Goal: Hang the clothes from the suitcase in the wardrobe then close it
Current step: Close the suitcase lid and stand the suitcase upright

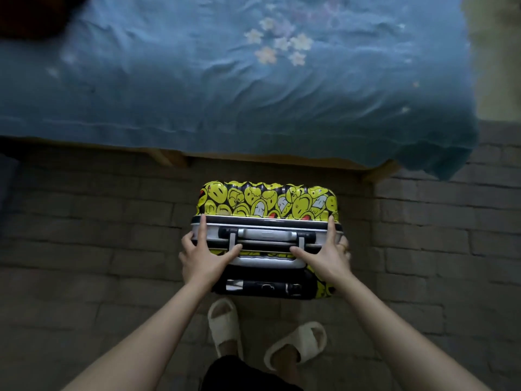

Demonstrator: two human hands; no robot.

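Head view: left hand, right hand grip closed suitcase ends, fingers spread wide.

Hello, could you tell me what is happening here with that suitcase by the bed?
A person stands over a yellow cartoon-face suitcase that stands closed on the brick floor beside a bed with a blue cover. The left hand and right hand grip its top at either end of the silver handle. No clothes or wardrobe are in view, so the unpacking has not visibly begun.
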